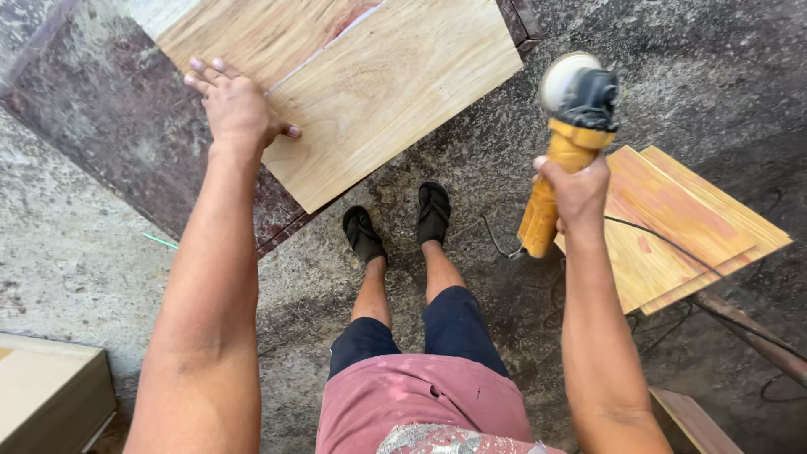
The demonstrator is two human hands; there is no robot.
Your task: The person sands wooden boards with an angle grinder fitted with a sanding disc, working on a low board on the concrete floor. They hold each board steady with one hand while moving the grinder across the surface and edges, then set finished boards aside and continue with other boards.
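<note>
Wood grain runs pale and smooth across the light plank (395, 92) under our left hand (237, 108), which lies flat on its near edge with the fingers (202, 74) spread wide and gripping nothing. A second plank (252, 29) lies beside it, a thin reddish seam between them, and both rest on a dark, mottled purplish counter (109, 118) with a raised border. Our right hand (576, 189) is wrapped tight around the yellow handle of an angle grinder (567, 139), held in the air well apart from the plank; its black head and round, dusty disc point away from us. A dark cord (672, 244) trails from the grinder across a stack of orange-toned boards (681, 227) at the right. Below, our feet in black sandals (399, 223) stand on rough grey concrete floor (723, 101). A pale box-like block (46, 391) is cut off at the lower left, so we cannot tell what it is.
</note>
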